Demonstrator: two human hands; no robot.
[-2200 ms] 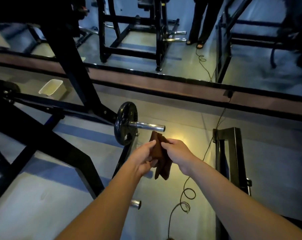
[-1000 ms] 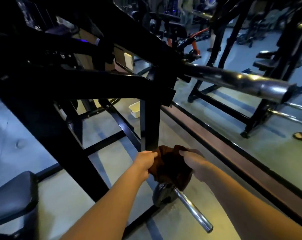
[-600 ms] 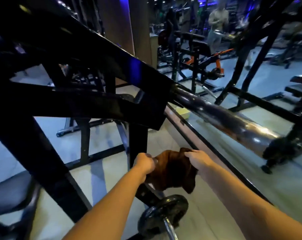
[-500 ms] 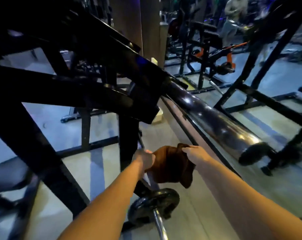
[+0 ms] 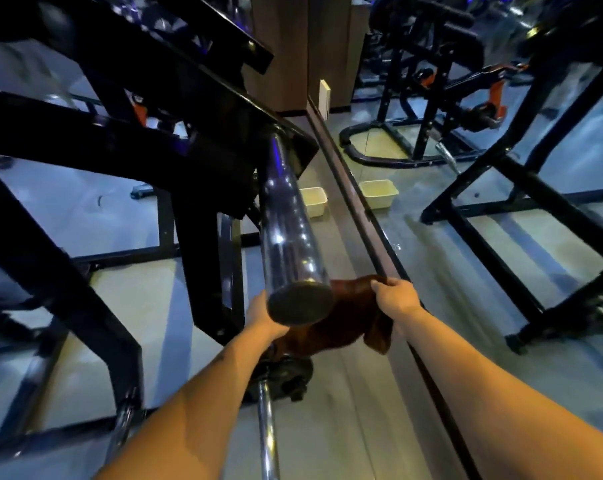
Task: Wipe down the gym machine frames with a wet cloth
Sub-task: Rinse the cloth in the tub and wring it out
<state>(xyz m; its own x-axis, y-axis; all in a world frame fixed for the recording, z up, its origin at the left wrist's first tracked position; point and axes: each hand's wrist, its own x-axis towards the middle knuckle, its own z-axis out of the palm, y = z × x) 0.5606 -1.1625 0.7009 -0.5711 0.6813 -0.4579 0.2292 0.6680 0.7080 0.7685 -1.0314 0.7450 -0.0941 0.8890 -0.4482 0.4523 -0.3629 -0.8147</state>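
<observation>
Gripping brown cloth [image 5: 341, 323] w/ both hands, right hand [image 5: 395, 297] pinching top edge, left hand [image 5: 262, 317] partly hidden behind chrome bar [image 5: 286, 230]

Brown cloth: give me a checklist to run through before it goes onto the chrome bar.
1. Right hand grips the brown cloth: ok.
2. Left hand holds the cloth's other end: cannot tell, the chrome bar hides its fingers.
3. Cloth spread between both hands: ok.
4. Cloth touching the bar: not ok, it hangs below the bar's end.
5. Cloth wet: cannot tell.
6. Bar's length free of weight plates: ok.
</observation>
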